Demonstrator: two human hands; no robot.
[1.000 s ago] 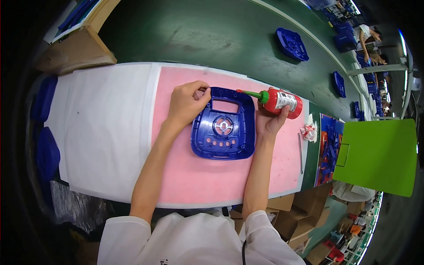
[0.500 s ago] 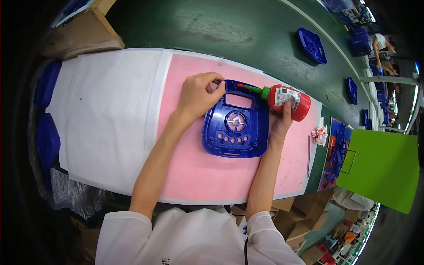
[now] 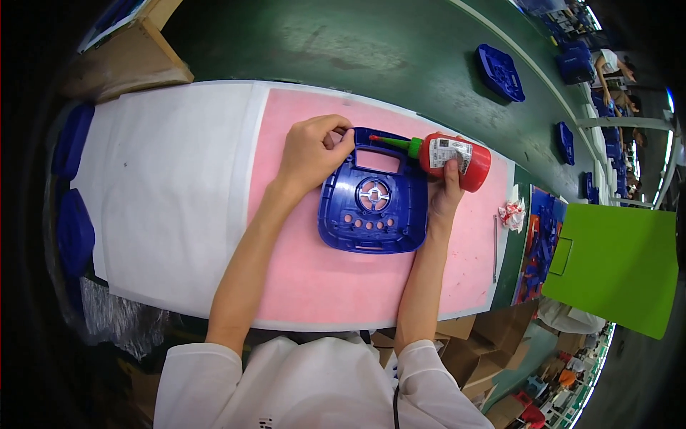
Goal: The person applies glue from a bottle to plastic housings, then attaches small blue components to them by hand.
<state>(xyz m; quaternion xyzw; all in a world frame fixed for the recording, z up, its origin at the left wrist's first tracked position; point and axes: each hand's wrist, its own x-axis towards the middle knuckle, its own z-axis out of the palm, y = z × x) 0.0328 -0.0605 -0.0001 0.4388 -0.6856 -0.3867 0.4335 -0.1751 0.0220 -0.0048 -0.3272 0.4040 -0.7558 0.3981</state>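
Observation:
A blue plastic housing [image 3: 407, 222] lies over the pink mat [image 3: 289, 286], its inner side with ribs and round holes facing up. My left hand [image 3: 309, 154] is closed on the housing's far left corner, thumb and fingers pinching the edge. In my right hand [image 3: 446, 199] is a red squeeze bottle [image 3: 474, 169] with a white label, gripped from the near side and tilted over the housing's far right. Its long green nozzle [image 3: 399, 142] points left, and the red tip hovers at or touches the housing's top bar; contact cannot be made out.
A crumpled red-stained tissue [image 3: 511, 214] and a thin metal rod [image 3: 494, 249] lie at the right. Beyond them are a tray of blue parts [image 3: 543, 247] and a green panel [image 3: 614, 268]. More blue housings [image 3: 500, 73] sit on the green conveyor [image 3: 343, 43]. A cardboard-coloured box [image 3: 128, 61] stands far left.
The whole scene has shifted slightly left in view. Relative to the housing, the nozzle tip has moved slightly left along the top bar. Both hands keep their holds.

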